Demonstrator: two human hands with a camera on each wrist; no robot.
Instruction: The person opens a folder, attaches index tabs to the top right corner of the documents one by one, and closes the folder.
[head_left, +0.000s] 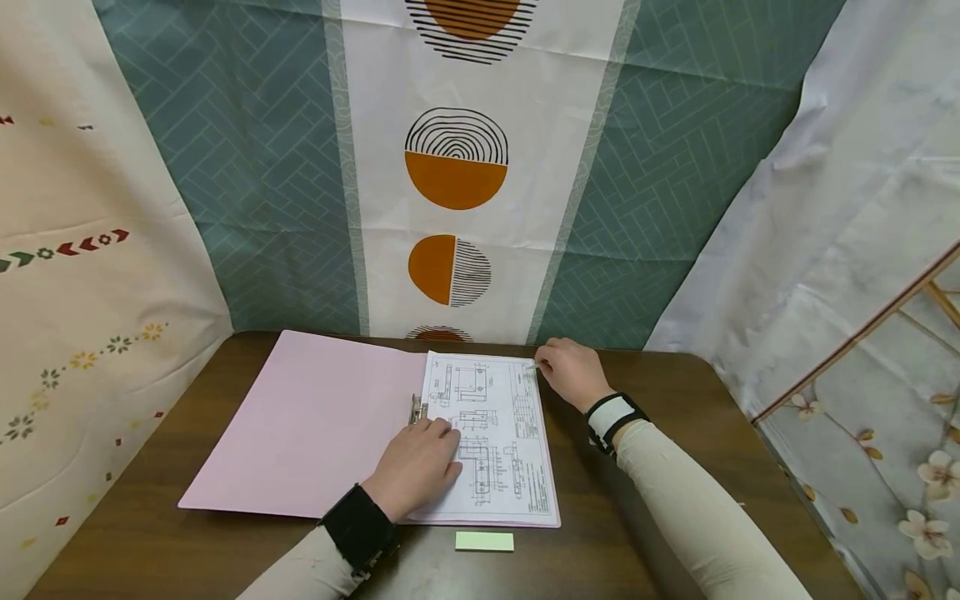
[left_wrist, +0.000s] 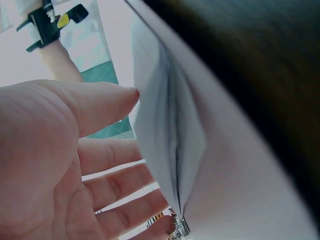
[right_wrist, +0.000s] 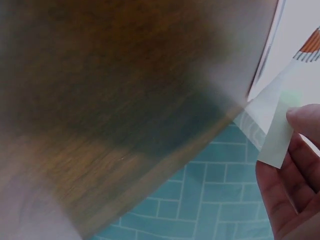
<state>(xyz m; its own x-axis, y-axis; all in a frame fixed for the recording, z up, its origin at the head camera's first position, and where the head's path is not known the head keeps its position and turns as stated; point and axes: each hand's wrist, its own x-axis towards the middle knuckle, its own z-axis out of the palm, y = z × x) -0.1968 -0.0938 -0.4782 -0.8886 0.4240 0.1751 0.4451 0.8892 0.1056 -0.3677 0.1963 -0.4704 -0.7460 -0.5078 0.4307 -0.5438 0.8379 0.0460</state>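
Observation:
A pink folder (head_left: pixel 322 425) lies spread on the table, with a stack of papers (head_left: pixel 525 433) printed with technical drawings on its right side. My left hand (head_left: pixel 416 471) rests on the left part of the top sheet, just below the metal clip (head_left: pixel 416 408), its fingers extended. At the top right corner of the papers is my right hand (head_left: pixel 573 372). The right wrist view shows it pinching a pale green sticky note (right_wrist: pixel 276 137) between thumb and fingers. From the left wrist, the stacked sheet edges (left_wrist: pixel 167 115) appear beside the thumb.
A light green sticky note pad (head_left: pixel 484 542) lies on the brown wooden table (head_left: pixel 600 550), in front of the folder. Patterned cloth (head_left: pixel 285 167) hangs right behind the table's back edge, and more cloth drapes along both sides.

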